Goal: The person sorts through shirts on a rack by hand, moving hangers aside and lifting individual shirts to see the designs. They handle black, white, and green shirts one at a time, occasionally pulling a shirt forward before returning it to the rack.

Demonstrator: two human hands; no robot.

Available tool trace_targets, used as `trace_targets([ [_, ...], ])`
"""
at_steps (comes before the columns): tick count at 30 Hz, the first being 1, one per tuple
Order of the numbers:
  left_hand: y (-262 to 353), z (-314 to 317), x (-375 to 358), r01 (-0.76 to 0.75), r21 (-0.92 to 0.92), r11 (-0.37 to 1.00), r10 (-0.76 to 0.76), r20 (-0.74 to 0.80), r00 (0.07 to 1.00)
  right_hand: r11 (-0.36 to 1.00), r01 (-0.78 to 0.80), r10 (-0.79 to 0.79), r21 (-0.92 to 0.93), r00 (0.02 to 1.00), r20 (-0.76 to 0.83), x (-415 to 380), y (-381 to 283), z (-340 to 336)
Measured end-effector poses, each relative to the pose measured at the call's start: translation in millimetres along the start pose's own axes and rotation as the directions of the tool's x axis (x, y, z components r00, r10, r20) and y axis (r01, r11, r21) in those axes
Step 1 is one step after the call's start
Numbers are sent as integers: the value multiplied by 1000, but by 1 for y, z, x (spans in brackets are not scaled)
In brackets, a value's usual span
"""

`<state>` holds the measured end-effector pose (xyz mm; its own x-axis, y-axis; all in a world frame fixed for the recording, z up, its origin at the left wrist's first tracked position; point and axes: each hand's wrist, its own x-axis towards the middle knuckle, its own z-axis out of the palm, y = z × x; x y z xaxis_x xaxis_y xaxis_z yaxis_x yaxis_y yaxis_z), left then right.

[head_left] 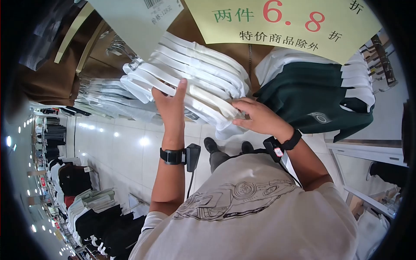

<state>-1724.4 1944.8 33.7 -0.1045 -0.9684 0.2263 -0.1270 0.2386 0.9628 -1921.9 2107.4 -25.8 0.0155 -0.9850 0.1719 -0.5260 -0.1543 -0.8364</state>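
A row of white shirts [203, 63] on white plastic hangers hangs in front of me. At the near end, my left hand [170, 102] is closed on a white hanger [149, 71], its thumb raised along the front and its other fingers partly hidden behind. My right hand [256, 115] pinches the shoulder of the nearest white shirt [216, 109] close to the hanger's outer end. Dark green shirts [303, 93] on white hangers hang just beyond my right hand.
A yellow discount sign [286, 26] and a white price tag [134, 26] hang above the row. Pale garments [112, 97] hang at the left, near brown clothing [47, 82]. More racks of black clothes [104, 229] line the lower left. A white table frame [364, 154] stands at the right.
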Motion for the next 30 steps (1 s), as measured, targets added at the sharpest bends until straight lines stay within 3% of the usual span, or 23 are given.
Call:
trace_targets([
  [2, 7, 7, -1, -36, -129, 991, 51, 109, 993, 999, -26, 27, -36, 1000, 13, 0, -11, -6],
  [4, 0, 12, 3, -76, -124, 989, 86, 76, 993, 996, -42, 44, -79, 999, 19, 6, -20, -15],
  [6, -8, 13, 5, -115, -115, 987, 121, 43, 992, 971, -98, 131, 218, 981, -144, 16, -25, -22],
  [7, -11, 11, 6, -62, -166, 984, 71, 50, 996, 988, -31, 74, 153, 956, -283, 22, -28, -24],
  [8, -13, 10, 8, -9, -215, 977, 23, 61, 998, 989, -30, 72, 148, 955, -289, 30, -26, -26],
  [10, -14, 5, 14, 74, -255, 964, -52, 91, 995, 993, 95, -115, -65, 869, -482, 51, -22, -29],
  [12, -10, 1, 18, 153, -290, 945, -123, 120, 985, 989, 82, -134, -122, 841, -524, 67, -25, -31],
  [18, -10, -11, 31, 285, -170, 943, -263, 139, 955, 986, -53, 0, -160, 950, -314, 123, -3, -23],
  [20, -8, -11, 31, 333, -184, 925, -308, 151, 939, 979, -155, 167, 132, 982, -89, 145, 3, -20],
  [21, -9, -10, 33, 329, -186, 926, -306, 144, 941, 980, -149, 161, 131, 983, -85, 151, 5, -13],
  [23, -12, -7, 36, 397, -198, 896, -369, 162, 915, 893, -250, 293, 373, 954, -61, 161, 11, 0],
  [30, -16, -11, 38, 332, -192, 924, -307, 148, 940, 861, -293, 292, 415, 954, 68, 164, 8, -5],
])
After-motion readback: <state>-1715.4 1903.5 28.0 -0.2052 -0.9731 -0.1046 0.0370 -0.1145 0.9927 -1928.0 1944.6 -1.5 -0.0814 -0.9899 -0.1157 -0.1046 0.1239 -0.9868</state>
